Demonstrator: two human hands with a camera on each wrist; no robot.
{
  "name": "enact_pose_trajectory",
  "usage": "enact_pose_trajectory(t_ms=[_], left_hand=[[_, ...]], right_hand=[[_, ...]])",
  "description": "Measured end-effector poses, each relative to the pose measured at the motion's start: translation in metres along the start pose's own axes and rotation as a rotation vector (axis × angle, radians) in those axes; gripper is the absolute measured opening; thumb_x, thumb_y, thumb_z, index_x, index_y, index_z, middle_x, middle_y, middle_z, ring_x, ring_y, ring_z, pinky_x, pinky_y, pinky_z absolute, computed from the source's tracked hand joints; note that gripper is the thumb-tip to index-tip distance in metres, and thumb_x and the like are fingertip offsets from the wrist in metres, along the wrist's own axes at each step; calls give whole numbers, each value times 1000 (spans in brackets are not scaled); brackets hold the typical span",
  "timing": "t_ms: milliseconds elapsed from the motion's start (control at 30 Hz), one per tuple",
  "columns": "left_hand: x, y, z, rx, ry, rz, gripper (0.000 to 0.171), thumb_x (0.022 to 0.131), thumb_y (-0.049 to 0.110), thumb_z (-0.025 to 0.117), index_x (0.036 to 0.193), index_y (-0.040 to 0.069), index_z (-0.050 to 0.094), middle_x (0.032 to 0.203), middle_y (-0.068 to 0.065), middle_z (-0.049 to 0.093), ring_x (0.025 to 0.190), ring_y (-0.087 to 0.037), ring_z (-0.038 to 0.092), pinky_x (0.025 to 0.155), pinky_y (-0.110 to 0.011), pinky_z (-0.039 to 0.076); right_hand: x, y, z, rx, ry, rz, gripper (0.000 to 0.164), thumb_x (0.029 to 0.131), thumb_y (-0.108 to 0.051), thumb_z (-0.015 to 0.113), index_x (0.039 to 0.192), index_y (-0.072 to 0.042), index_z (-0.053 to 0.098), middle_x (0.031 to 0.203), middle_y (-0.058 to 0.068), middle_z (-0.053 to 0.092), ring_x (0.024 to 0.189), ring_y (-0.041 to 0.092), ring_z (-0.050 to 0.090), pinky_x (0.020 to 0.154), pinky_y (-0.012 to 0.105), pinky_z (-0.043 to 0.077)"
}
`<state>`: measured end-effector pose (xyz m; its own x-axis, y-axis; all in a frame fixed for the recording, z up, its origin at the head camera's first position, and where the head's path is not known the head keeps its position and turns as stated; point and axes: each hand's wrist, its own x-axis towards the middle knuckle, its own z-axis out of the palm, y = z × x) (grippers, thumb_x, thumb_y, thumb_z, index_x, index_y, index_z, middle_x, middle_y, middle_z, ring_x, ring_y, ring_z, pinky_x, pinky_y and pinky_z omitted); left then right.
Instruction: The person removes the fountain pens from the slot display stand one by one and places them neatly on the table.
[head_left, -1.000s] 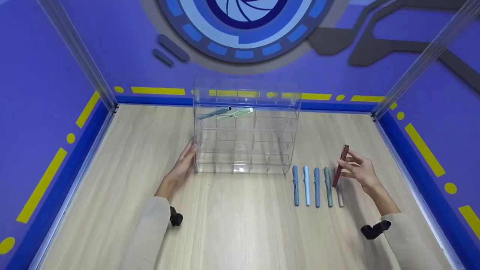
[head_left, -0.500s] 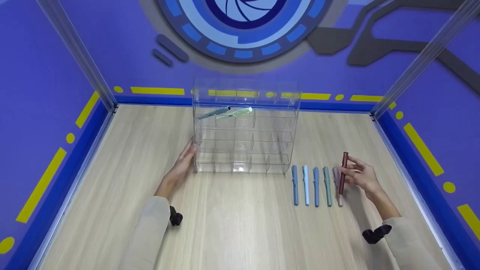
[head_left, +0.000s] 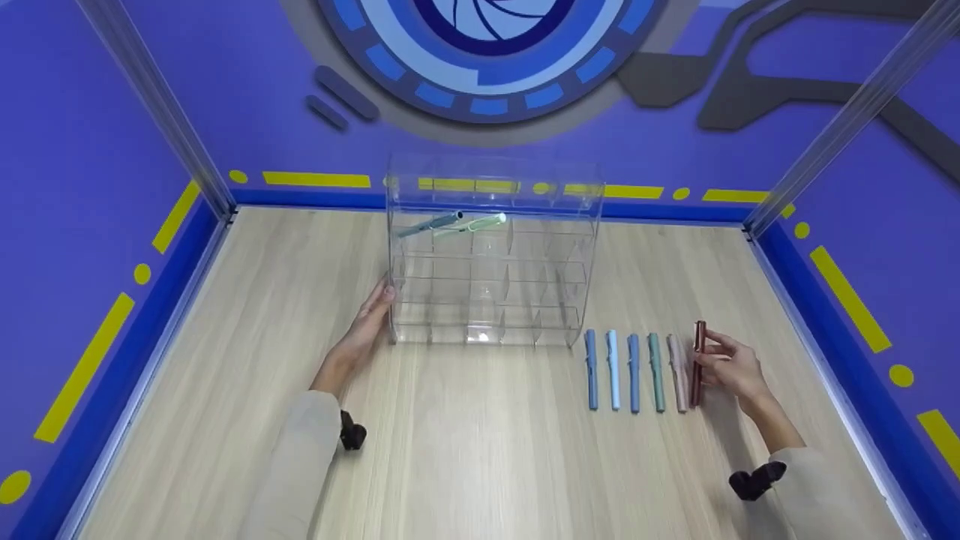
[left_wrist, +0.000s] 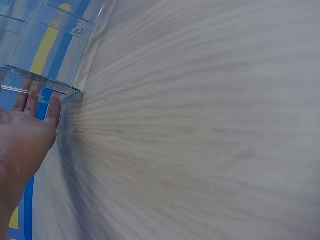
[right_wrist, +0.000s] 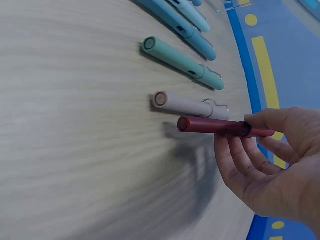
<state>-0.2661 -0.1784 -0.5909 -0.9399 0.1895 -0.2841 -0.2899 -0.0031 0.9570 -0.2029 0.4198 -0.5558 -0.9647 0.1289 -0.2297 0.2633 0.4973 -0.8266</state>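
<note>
Between thumb and fingers, my right hand (head_left: pixel 736 367) pinches a dark red pen (right_wrist: pixel 215 126). In the right wrist view the pen hovers over the wood with its shadow below, beside a pale pink pen (right_wrist: pixel 182 104). My left hand (head_left: pixel 366 319) touches the left side of a clear acrylic rack (head_left: pixel 487 279), its fingers fairly straight and partly seen through the plastic in the left wrist view. Two pens, one dark teal (head_left: pixel 431 224) and one light green (head_left: pixel 480 223), lie slanted in the rack's upper compartments.
Left of the pink pen, a green pen (head_left: pixel 656 373) and several blue ones, including a light blue pen (head_left: pixel 613 370), lie in a row on the wooden table (head_left: pixel 465 450). Blue walls with yellow marks (head_left: pixel 319 180) enclose the table's back and sides.
My right hand has moved the red pen rightward and down, from over the pink pen to its right side, and turned it more upright in view. The left hand and rack have stayed put.
</note>
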Motion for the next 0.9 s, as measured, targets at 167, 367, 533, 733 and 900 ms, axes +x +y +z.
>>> enact_pose_trajectory(t_ms=[167,367,533,733,900], left_hand=[[1,1,-1,-4,0,14,78,104,64,39,166,32,4,175,1,-3,162,-22,-9,132,-48,-7],[1,1,-1,10,-8,16,79,103,67,37,166,33,4,175,3,-5,161,-22,-11,131,-50,-9],[3,1,-1,5,-12,28,78,104,64,36,166,30,3,175,1,-5,161,-23,-10,131,-50,-8],[2,1,0,-12,-4,34,76,106,61,38,166,29,5,175,-1,-2,162,-24,-8,131,-49,-8],[1,1,-1,-9,-6,27,74,106,60,37,166,32,4,175,-2,-4,161,-26,-10,130,-53,-9]], right_hand=[[1,8,2,-88,24,-17,61,98,-6,66,151,9,40,112,17,63,75,-3,64,64,22,61],[2,15,4,-159,41,-46,58,97,-6,68,147,11,45,114,26,64,71,-3,63,58,21,60],[0,19,5,-196,53,-40,53,96,-7,69,142,11,51,109,20,68,69,-1,63,55,21,58],[-2,20,5,-222,57,-41,48,96,-8,70,138,10,56,107,22,69,67,3,62,54,21,56],[0,20,6,-234,72,-63,47,96,-8,70,136,11,57,107,26,70,70,2,64,55,21,58]])
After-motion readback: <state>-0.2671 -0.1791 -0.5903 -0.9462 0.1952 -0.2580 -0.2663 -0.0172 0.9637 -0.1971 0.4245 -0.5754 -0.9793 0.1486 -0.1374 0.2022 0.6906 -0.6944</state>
